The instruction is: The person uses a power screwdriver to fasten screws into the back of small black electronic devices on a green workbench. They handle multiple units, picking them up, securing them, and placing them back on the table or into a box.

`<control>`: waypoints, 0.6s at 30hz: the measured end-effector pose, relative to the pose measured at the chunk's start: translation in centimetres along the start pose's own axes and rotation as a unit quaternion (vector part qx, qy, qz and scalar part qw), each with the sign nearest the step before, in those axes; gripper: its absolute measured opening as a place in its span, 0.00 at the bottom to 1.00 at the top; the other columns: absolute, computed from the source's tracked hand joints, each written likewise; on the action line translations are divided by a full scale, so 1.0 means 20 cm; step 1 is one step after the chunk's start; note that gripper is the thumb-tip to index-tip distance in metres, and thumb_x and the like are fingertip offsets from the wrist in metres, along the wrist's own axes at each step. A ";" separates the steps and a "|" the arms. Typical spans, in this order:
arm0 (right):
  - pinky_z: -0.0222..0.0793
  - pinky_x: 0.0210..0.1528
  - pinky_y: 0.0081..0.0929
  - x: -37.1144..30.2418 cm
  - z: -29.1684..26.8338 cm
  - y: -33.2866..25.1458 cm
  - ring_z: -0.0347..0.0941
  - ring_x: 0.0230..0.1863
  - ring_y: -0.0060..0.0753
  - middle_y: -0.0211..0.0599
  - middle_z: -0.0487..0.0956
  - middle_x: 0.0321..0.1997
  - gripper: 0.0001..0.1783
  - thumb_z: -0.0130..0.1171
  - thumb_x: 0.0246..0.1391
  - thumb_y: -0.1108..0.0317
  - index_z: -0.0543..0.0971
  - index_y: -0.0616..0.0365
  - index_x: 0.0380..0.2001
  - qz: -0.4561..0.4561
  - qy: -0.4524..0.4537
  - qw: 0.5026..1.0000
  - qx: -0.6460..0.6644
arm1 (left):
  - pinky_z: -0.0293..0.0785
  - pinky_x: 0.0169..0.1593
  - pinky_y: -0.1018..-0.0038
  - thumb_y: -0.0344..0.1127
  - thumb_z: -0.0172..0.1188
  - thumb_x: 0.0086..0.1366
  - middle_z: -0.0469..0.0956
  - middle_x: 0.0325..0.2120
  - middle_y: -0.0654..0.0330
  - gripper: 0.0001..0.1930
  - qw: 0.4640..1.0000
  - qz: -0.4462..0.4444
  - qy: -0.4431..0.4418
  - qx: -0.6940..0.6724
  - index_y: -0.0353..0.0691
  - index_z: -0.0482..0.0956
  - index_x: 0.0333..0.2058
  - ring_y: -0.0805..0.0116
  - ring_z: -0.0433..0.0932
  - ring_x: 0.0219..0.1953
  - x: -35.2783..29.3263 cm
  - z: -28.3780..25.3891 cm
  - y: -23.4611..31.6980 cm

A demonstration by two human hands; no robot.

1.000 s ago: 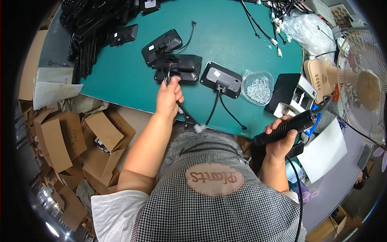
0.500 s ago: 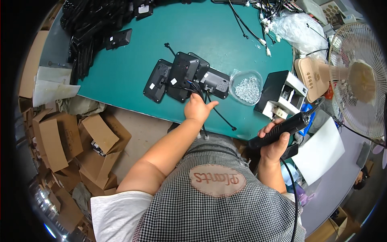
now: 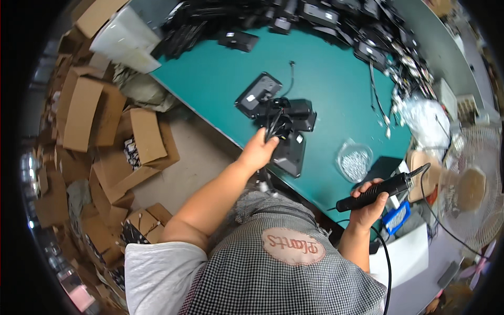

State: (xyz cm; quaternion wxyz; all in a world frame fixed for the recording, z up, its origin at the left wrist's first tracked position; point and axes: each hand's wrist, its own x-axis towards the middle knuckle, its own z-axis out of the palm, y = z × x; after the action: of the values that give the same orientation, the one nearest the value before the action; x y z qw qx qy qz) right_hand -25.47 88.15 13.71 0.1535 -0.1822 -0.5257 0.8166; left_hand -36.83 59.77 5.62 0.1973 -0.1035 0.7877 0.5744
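My left hand (image 3: pixel 257 151) is closed around a bundle of black cables (image 3: pixel 274 125) at the near side of a small cluster of flat black plastic housings. One housing (image 3: pixel 258 94) with a white label lies at the cluster's far left. Another housing (image 3: pixel 290 152) sits at the near edge of the green table, and a third (image 3: pixel 300 108) rests to the right. In my right hand (image 3: pixel 369 211) is a black electric screwdriver (image 3: pixel 374 194), its thin bit pointing left and its cord trailing right. The screwdriver is held in the air, apart from the housings.
A clear plastic tub of silver screws (image 3: pixel 355 163) stands on the green table (image 3: pixel 315 68), right of the housings. Piled black housings (image 3: pixel 320 16) line the far side. At right are a clear plastic bag (image 3: pixel 428 123) and a fan (image 3: pixel 470 189). Open cardboard boxes (image 3: pixel 149 134) fill the floor at left.
The view has turned, shifting the table in the picture. The clustered housings lie differently, some turned or tilted, with my left hand still at their cables. My right hand keeps the screwdriver, whose bit now shows.
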 end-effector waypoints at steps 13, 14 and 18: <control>0.67 0.28 0.28 0.25 0.65 0.28 0.67 0.26 0.29 0.34 0.70 0.32 0.25 0.58 0.54 0.48 0.67 0.52 0.47 0.128 0.045 0.985 -0.104 | 0.71 0.39 0.71 0.39 0.57 0.62 0.76 0.28 0.58 0.13 0.896 -0.217 0.376 -0.095 0.35 0.74 0.39 0.66 0.75 0.32 -0.98 -1.47 -0.53; 0.67 0.29 0.28 0.29 0.69 0.30 0.67 0.27 0.29 0.35 0.70 0.32 0.25 0.60 0.53 0.49 0.67 0.53 0.46 0.133 0.065 0.982 -0.117 | 0.71 0.40 0.68 0.40 0.57 0.62 0.76 0.29 0.56 0.14 0.877 -0.286 0.367 -0.122 0.35 0.74 0.39 0.62 0.77 0.33 -1.03 -1.52 -0.60; 0.68 0.29 0.26 0.55 0.68 0.40 0.67 0.26 0.29 0.34 0.72 0.29 0.22 0.61 0.53 0.51 0.69 0.56 0.40 0.213 0.030 0.973 -0.079 | 0.70 0.41 0.59 0.43 0.57 0.60 0.78 0.30 0.47 0.16 0.830 -0.296 0.465 0.091 0.35 0.74 0.38 0.46 0.77 0.37 -1.20 -1.72 -1.18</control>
State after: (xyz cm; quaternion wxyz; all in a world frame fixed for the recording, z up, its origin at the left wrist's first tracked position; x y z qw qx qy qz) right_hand -41.86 78.88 9.98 -0.0231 -0.3254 -0.5332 0.7805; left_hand -12.52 18.23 4.52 -0.0226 -0.5683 0.7664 0.2985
